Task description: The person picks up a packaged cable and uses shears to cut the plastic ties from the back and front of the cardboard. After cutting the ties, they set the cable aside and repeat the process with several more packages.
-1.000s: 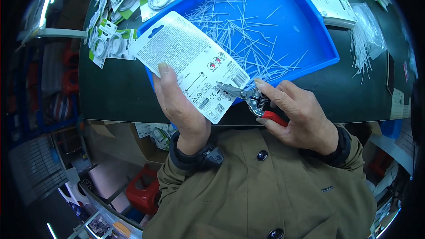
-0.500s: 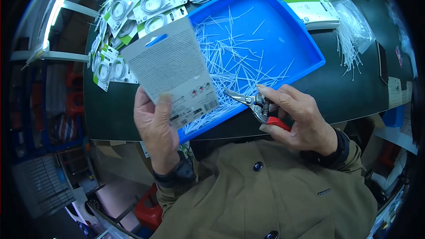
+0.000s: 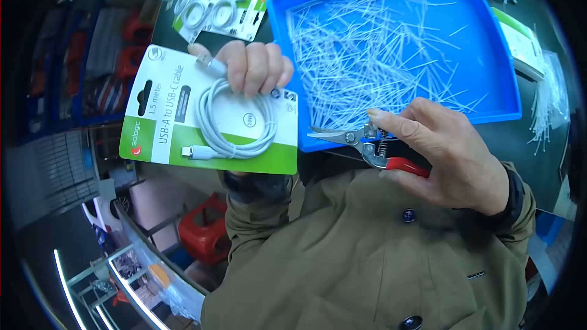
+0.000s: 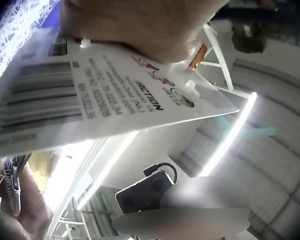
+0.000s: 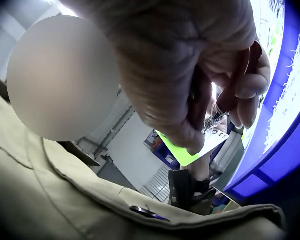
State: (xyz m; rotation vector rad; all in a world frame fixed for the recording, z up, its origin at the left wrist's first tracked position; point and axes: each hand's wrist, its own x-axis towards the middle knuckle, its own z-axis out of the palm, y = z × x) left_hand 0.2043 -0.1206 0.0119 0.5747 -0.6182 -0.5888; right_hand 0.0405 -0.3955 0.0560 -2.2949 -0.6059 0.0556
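Cable card (image 3: 143, 140), green and white, is up in my left hand (image 3: 255, 66), its printed front showing in the head view and partly overlapping the left side of the blue tray (image 3: 489, 73). The fingers of that hand curl over its upper edge and grip it. A light coiled cable (image 3: 263, 140) lies against its face, one plug near my fingertips and the other by the green band. In the left wrist view I see the back, with a barcode (image 4: 37, 97) and two small white nubs (image 4: 85, 43) standing out of it.

My right hand (image 3: 449, 156) has its fingers wrapped round the red-handled cutters (image 3: 406, 166). Their blades sit narrowly apart, tips just beside the card's right edge; whether they touch it, I can't tell.

Thin white strips (image 3: 354, 55) lie scattered in the tray. More carded cables (image 3: 235, 15) lie beyond my left hand, and a stack of cards (image 3: 520, 43) sits on the tray's right, near a bunch of white ties (image 3: 541, 110).
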